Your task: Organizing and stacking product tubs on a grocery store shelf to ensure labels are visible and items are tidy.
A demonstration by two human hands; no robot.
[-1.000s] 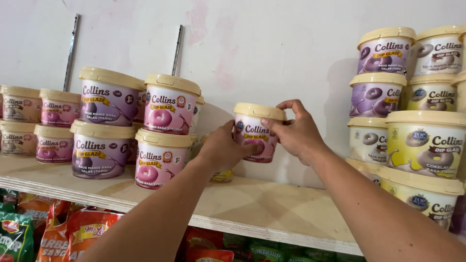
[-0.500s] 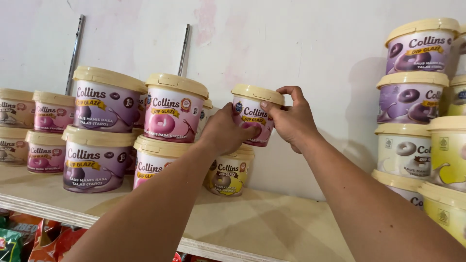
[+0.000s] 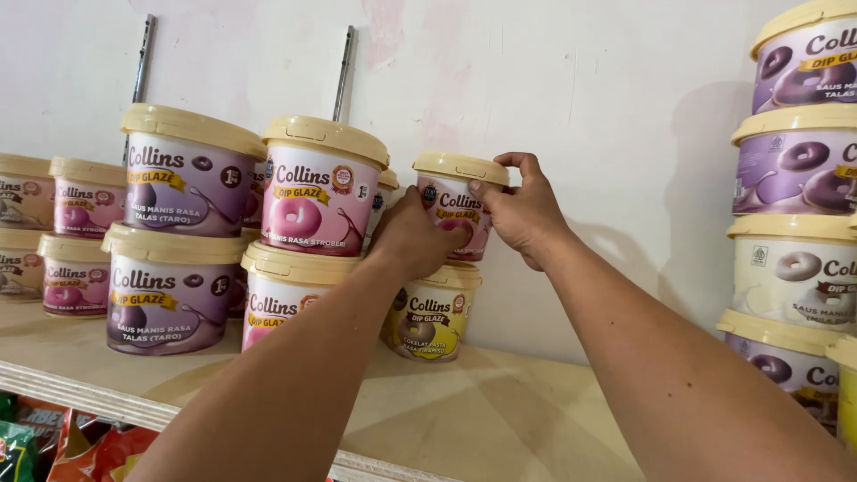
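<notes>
Both my hands grip a small pink tub [image 3: 458,198] with a cream lid. It sits on top of a small yellow tub [image 3: 432,314] that stands on the wooden shelf [image 3: 500,415]. My left hand [image 3: 413,234] wraps the pink tub's left side. From the right, my right hand [image 3: 520,210] holds it with the thumb on the lid's rim. To the left, a large pink tub [image 3: 319,189] is stacked on another pink tub [image 3: 281,292].
Two large purple tubs [image 3: 183,174] are stacked left of the pink ones, with smaller pink tubs [image 3: 83,198] beyond. At the right edge rises a tall stack of purple and white tubs [image 3: 797,170]. Snack packets [image 3: 54,446] lie below the shelf.
My hands have carried the small pink tub left and back, setting it on the small yellow tub. The view has moved closer to the shelf.
</notes>
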